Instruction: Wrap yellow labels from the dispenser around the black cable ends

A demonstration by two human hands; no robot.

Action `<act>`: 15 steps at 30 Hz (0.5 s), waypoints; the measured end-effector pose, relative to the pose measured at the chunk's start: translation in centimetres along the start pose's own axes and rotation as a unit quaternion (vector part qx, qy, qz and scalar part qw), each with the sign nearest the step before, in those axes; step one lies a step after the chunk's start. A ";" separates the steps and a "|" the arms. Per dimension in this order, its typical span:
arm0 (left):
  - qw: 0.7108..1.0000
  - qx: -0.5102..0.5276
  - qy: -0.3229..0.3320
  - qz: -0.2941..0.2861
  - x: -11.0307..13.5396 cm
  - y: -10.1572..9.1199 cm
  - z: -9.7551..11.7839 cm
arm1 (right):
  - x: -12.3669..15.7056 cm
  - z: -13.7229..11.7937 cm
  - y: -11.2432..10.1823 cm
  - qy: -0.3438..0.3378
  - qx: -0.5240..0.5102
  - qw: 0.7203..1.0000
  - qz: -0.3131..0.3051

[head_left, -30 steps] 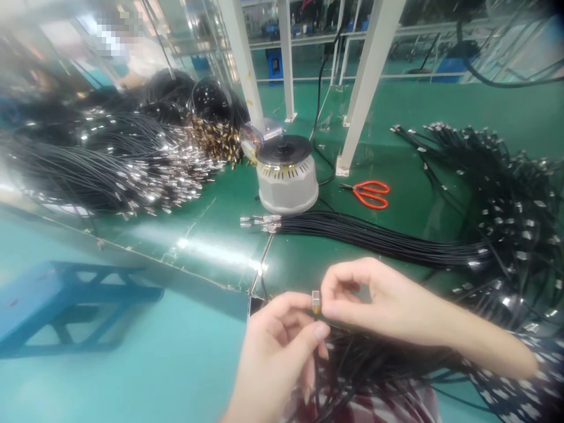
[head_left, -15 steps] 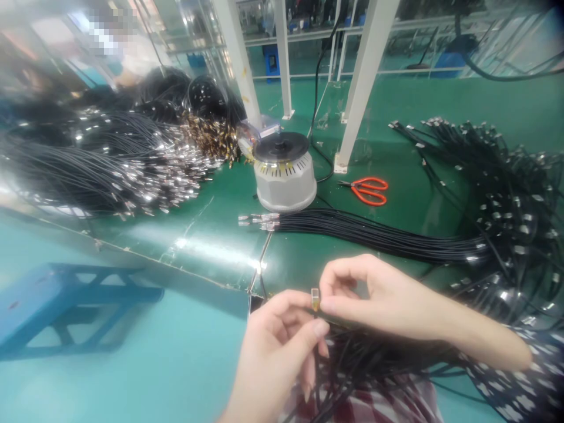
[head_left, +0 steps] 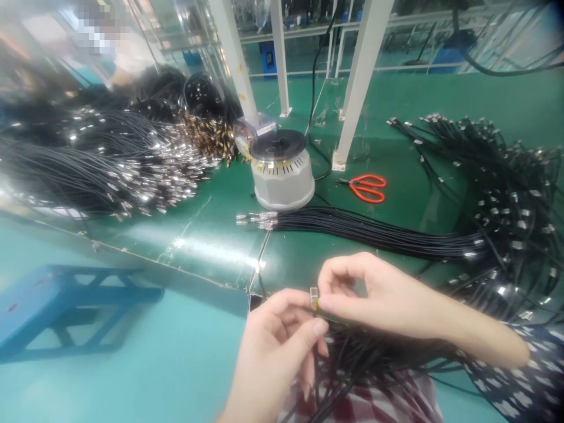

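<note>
A black cable (head_left: 316, 376) ends in a small silver metal connector (head_left: 314, 291) with an amber-yellow patch at its base, standing upright between my hands. My left hand (head_left: 279, 346) is closed around the cable just below the connector, thumb and fingers pinching. On the other side, my right hand (head_left: 365, 291) has thumb and forefinger pinched together right against the connector's base. What lies between those fingertips is too small to make out. More black cables (head_left: 374, 364) hang over my lap beneath my hands.
A white round device (head_left: 284, 182) with a black disc and yellow strips stands on the green table (head_left: 211, 247). Orange-handled scissors (head_left: 369, 188) lie beside it. A cable bundle (head_left: 374, 232) crosses in front; cable heaps (head_left: 88, 153) lie left and right. Below left is a blue stool (head_left: 79, 294).
The view has shifted very slightly. Both hands keep the same grip around the connector, with no visible movement between them.
</note>
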State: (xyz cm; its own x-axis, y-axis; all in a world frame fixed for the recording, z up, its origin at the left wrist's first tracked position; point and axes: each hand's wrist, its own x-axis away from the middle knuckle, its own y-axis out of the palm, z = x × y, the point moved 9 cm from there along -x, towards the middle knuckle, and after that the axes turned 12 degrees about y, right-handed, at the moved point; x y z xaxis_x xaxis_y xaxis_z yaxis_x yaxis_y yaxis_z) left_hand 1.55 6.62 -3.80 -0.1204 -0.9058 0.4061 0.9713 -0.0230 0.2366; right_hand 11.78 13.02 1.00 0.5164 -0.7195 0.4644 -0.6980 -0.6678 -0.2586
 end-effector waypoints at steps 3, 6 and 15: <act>1.000 -0.004 0.003 -0.002 0.1 0.1 0.1 | 0.0 0.1 0.1 0.003 0.002 1.000 -0.002; 1.000 -0.005 0.001 -0.004 0.1 0.1 0.2 | 0.0 0.2 0.1 0.009 0.001 1.000 0.004; 1.000 -0.007 0.006 -0.002 0.1 0.1 0.3 | 0.0 0.6 0.2 0.048 -0.010 0.999 0.020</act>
State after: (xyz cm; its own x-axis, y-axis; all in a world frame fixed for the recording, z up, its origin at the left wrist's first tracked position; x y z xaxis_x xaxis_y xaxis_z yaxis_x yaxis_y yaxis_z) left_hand 1.56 6.67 -3.51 -0.1221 -0.9104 0.3953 0.9737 -0.0327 0.2254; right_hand 11.93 12.76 0.46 0.4388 -0.7233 0.5333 -0.7269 -0.6346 -0.2626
